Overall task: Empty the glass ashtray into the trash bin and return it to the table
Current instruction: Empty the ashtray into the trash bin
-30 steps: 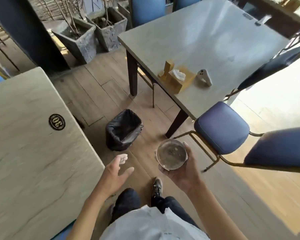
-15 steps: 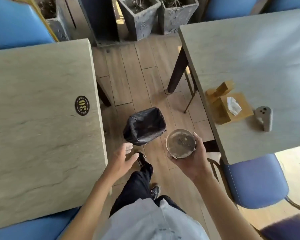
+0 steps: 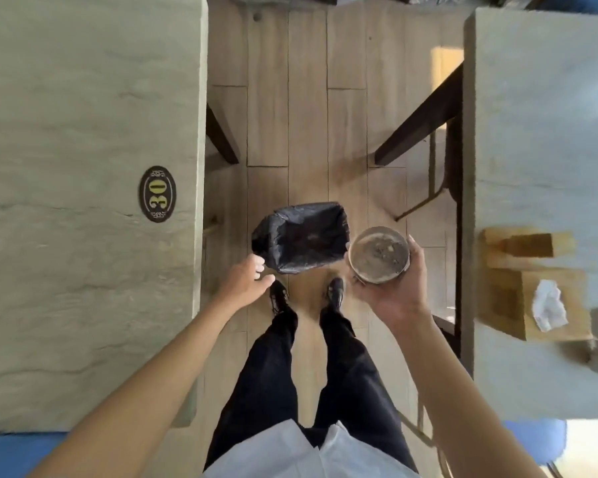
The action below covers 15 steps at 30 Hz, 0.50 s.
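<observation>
The round glass ashtray (image 3: 379,254), with grey ash and a few bits inside, is held upright in my right hand (image 3: 396,298), just right of the trash bin. That bin (image 3: 299,237) is small, lined with a black bag, and stands on the wooden floor in the aisle in front of my feet. My left hand (image 3: 244,282) hovers at the bin's near left corner, fingers loosely curled, holding nothing; whether it touches the bag I cannot tell.
A stone-look table (image 3: 83,201) with an oval "30" plaque (image 3: 157,194) runs along the left. Another table (image 3: 539,132) on the right carries a wooden tissue box (image 3: 532,294), a wooden block and a grey object. Dark table legs (image 3: 418,122) angle into the aisle.
I have stepped up to the bin and my view has tilted straight down. The ashtray now sits beside the bin's right edge, and my left hand has reached forward to the bin's corner.
</observation>
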Each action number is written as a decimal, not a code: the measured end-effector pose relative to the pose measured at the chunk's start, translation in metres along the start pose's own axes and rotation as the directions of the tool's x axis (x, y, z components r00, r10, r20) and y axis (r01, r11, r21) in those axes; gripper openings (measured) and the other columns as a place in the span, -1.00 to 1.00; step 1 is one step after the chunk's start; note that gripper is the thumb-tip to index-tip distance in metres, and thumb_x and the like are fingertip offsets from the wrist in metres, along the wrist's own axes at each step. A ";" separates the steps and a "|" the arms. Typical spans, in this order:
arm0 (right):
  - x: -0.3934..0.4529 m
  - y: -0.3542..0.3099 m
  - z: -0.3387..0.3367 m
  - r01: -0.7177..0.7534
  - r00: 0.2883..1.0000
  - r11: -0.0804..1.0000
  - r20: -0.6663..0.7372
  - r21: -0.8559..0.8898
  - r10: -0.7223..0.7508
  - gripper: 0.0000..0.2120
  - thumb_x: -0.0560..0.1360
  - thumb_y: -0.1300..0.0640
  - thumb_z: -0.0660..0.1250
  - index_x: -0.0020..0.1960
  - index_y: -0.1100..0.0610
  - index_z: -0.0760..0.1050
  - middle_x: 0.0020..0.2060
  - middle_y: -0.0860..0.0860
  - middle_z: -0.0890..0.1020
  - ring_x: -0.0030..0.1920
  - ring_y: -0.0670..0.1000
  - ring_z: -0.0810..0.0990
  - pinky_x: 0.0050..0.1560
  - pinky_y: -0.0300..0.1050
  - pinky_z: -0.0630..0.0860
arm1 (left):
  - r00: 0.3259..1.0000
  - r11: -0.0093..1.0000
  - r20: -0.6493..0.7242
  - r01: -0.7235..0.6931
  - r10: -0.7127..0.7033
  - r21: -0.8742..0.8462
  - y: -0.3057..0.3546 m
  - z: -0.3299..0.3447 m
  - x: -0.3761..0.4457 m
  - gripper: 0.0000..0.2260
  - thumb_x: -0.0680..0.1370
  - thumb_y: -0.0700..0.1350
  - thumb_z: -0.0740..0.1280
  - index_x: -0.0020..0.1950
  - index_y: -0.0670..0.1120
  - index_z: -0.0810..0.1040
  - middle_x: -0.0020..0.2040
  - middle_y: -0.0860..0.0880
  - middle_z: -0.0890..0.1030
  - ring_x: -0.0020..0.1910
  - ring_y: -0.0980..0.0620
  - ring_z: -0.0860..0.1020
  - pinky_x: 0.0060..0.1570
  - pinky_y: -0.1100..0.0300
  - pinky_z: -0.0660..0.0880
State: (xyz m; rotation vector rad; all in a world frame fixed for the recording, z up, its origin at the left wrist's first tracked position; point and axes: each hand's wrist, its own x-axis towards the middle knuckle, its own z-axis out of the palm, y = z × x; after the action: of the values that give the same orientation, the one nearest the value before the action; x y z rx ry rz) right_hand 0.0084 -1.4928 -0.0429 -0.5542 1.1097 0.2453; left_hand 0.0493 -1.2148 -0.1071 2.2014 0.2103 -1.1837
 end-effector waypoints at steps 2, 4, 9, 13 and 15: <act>0.033 -0.006 0.000 -0.023 1.000 0.999 0.017 -0.023 0.024 -0.41 0.46 -0.30 0.37 0.27 0.12 0.63 0.27 0.18 0.63 0.30 0.18 0.59 0.28 0.08 0.43 | 0.998 0.998 0.002 0.057 -0.057 -0.016 -0.004 0.008 0.029 -0.55 0.58 0.00 0.36 0.42 -0.14 0.41 0.36 -0.10 0.57 0.27 -0.07 0.60 0.30 0.01 0.49; 0.070 -0.009 -0.002 -0.050 0.999 0.997 0.009 -0.058 0.050 -0.44 0.46 -0.29 0.36 0.24 0.12 0.62 0.22 0.16 0.64 0.25 0.17 0.60 0.22 0.06 0.46 | 0.991 0.990 0.006 0.130 -0.130 -0.050 -0.010 0.017 0.061 -0.56 0.58 -0.01 0.36 0.41 -0.14 0.41 0.35 -0.10 0.58 0.26 -0.08 0.60 0.30 0.02 0.48; 0.164 -0.006 -0.011 -0.134 0.988 0.971 0.046 -0.200 0.145 -0.42 0.50 -0.30 0.30 0.32 0.10 0.54 0.26 0.15 0.60 0.26 0.15 0.56 0.18 0.06 0.43 | 0.954 0.947 0.043 0.298 -0.295 -0.118 -0.033 0.056 0.142 -0.78 0.58 -0.05 0.34 0.16 -0.12 0.49 0.08 -0.10 0.60 0.12 -0.10 0.56 0.14 0.11 0.42; 0.245 0.008 -0.030 -0.180 0.976 0.938 0.062 -0.295 0.207 -0.48 0.52 -0.25 0.27 0.31 0.09 0.51 0.27 0.15 0.54 0.22 0.17 0.51 -0.10 0.02 0.51 | 0.934 0.930 0.092 0.354 -0.346 -0.098 -0.057 0.086 0.205 -0.84 0.57 -0.08 0.36 0.10 -0.11 0.56 0.03 -0.11 0.62 0.10 -0.08 0.57 0.14 0.13 0.46; 0.280 0.017 -0.041 -0.217 0.969 0.925 0.046 -0.311 0.243 -0.46 0.51 -0.25 0.29 0.32 0.09 0.51 0.29 0.15 0.51 0.24 0.19 0.45 -0.16 0.01 0.50 | 0.921 0.918 0.072 0.387 -0.382 -0.087 -0.067 0.096 0.234 -0.57 0.58 -0.07 0.36 0.39 -0.23 0.49 0.31 -0.15 0.62 0.30 -0.14 0.57 0.30 0.07 0.47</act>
State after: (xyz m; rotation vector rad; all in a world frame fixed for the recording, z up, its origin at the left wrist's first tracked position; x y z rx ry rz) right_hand 0.0910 -1.5237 -0.3125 -0.6793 1.0611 0.6483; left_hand 0.0920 -1.2524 -0.3622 2.0940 0.6924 -1.4045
